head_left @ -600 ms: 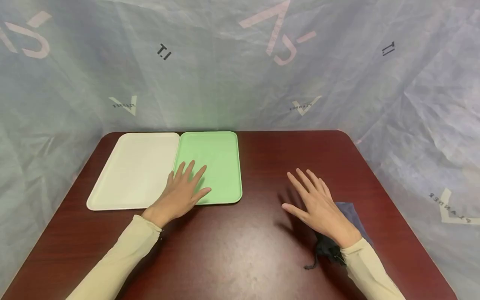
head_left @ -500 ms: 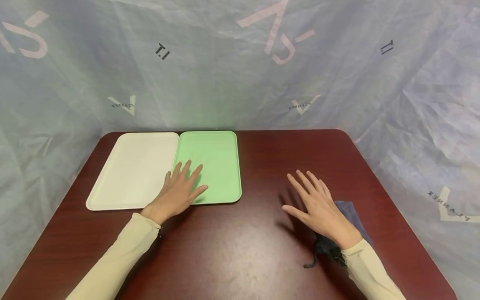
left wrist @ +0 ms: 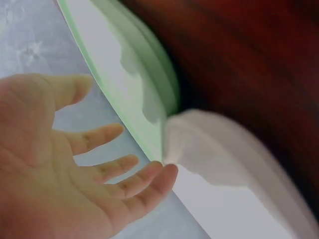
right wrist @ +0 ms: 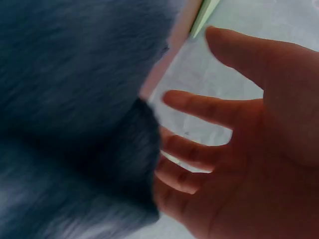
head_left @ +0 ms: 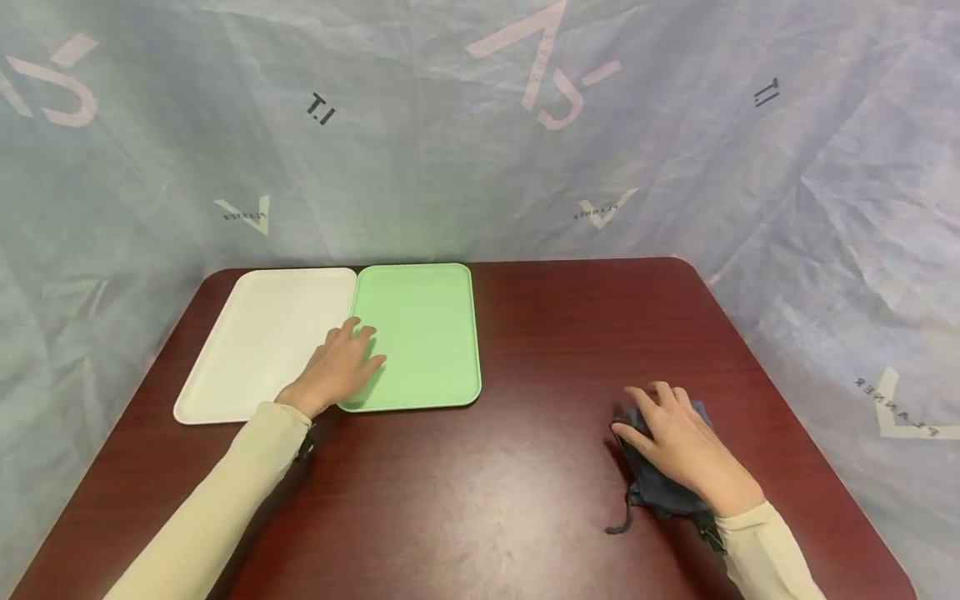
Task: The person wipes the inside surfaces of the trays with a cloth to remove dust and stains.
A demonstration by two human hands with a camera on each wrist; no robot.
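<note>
Clock positions are taken from the centre of my head view.

At 4 o'clock I find the right hand (head_left: 678,446) over a dark blue cloth bag (head_left: 663,493). I record this hand as released: the fingers are spread and slightly bent, the thumb well apart from them. On my right wrist feed the fabric hides some fingertips, so I cannot tell whether they touch it. The bag lies on the dark red table (head_left: 487,483), partly covered by the hand; a dark cord (head_left: 628,512) trails from it toward 7 o'clock.

At 8 o'clock I find the left hand (head_left: 333,371), likewise released, fingers loosely bent, grasping nothing. It hangs over the adjoining edges of two trays, casting a shadow on the green tray (head_left: 427,342). The white tray (head_left: 262,342) sits at 9 o'clock, side by side with the green one.

Both forearms wear cream sleeves (head_left: 217,508). Grey sheeting (head_left: 435,167) with mirrored lettering stands beyond the table, from 9 through 12 to 3 o'clock.
</note>
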